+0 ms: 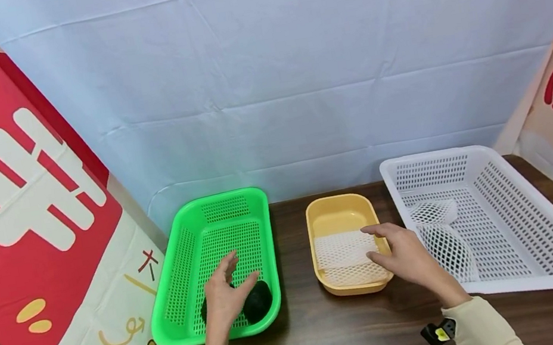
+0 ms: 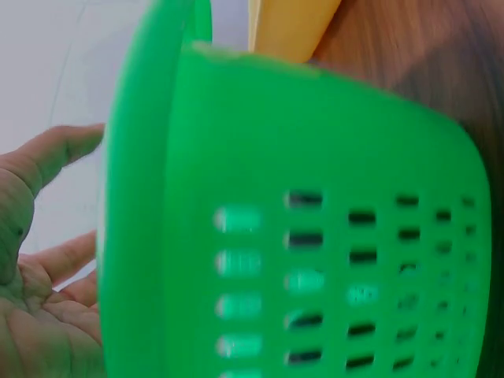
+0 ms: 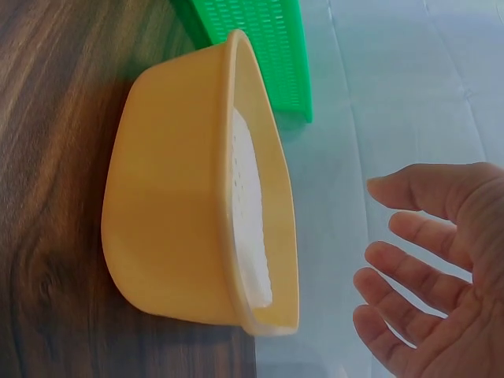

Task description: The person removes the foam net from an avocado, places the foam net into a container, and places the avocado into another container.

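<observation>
My left hand (image 1: 223, 301) hovers over the near end of the green perforated basket (image 1: 268, 228), fingers spread and holding nothing. Beneath it lie dark, rounded, fruit-like items; one (image 1: 258, 303) shows beside the thumb, and another is mostly hidden by the hand. In the left wrist view the basket wall (image 2: 236, 126) covers part of the fingers. Above the right side of the yellow tub (image 1: 338, 217) is my right hand (image 1: 403, 252), fingers loosely bent and apart. White foam net sleeves (image 1: 343, 249) lie flat inside that tub. The right wrist view shows nothing in this hand (image 3: 441, 268).
A white perforated basket (image 1: 491, 223) stands at the right, with net-sleeved items (image 1: 449, 253) along its left side; dark shows through one net. Brown wooden tabletop (image 1: 308, 336) lies in front of the tub. Pale cloth (image 1: 293, 73) hangs behind, and printed cloths flank both sides.
</observation>
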A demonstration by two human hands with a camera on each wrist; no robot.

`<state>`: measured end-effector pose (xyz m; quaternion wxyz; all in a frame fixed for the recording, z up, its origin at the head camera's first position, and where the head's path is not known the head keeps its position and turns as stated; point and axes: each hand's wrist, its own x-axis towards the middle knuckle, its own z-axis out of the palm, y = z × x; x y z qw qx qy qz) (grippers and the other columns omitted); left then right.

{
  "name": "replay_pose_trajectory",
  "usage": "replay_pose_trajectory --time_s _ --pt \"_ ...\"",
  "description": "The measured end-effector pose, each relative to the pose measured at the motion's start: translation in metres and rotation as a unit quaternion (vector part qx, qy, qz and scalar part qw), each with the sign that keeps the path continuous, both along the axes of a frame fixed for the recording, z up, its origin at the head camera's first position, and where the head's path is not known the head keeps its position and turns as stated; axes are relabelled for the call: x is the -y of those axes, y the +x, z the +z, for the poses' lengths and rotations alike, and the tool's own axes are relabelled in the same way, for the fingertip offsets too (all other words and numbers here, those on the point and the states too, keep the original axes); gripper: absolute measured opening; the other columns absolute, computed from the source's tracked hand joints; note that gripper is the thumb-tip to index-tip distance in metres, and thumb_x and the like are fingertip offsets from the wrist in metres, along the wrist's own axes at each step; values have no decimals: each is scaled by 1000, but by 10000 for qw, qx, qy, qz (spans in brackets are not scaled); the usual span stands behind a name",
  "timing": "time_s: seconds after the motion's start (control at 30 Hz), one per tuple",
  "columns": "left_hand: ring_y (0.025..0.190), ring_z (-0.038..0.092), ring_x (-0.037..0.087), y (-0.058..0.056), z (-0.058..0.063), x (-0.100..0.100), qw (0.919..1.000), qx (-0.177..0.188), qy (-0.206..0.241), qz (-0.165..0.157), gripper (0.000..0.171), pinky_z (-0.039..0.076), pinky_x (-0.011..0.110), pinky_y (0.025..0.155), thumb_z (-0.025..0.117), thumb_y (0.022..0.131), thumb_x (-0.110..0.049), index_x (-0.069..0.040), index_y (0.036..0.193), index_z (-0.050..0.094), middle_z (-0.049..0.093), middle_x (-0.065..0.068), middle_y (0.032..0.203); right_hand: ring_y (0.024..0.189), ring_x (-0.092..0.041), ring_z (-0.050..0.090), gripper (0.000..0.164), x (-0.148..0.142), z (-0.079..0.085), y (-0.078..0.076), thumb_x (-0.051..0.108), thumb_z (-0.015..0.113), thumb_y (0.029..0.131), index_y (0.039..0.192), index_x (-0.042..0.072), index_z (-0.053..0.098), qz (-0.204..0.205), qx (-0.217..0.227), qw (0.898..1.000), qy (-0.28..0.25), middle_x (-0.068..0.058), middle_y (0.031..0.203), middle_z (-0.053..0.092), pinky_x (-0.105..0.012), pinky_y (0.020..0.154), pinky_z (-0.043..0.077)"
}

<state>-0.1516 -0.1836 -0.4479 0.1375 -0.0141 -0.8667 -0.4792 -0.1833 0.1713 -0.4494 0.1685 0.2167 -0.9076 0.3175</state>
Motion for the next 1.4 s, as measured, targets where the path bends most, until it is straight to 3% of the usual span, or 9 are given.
replay_pose_trajectory --time_s 0.27,0.6,1.13,1.4 --pt "110 49 20 0 -5 -21 9996 -64 63 -251 62 41 38 88 73 71 -37 -17 125 50 52 3 121 79 -22 56 44 -8 3 2 13 73 72 113 6 59 -111 -36 9999 1 -11 102 59 -37 61 45" --pt "113 46 19 0 -9 -53 9984 -277 -32 -494 65 41 40 88 71 71 -44 -11 124 52 51 1 122 87 -28 55 42 -28 9 7 12 72 72 111 5 59 -353 -55 9993 -97 -13 102 59 -43 67 47" --pt "113 45 20 6 -13 -82 9969 -305 -124 -715 59 39 44 87 71 71 -44 -19 121 54 53 0 119 90 -28 55 40 -44 4 7 13 71 73 111 5 59 -553 -205 9982 -106 -11 104 60 -45 67 48" --pt "112 45 20 6 -14 -101 9966 -38 -102 -821 60 39 44 88 73 70 -42 -19 121 54 52 1 120 91 -30 55 41 -52 4 6 15 71 74 113 6 59 -744 -59 9972 -42 -14 108 58 -44 66 48"
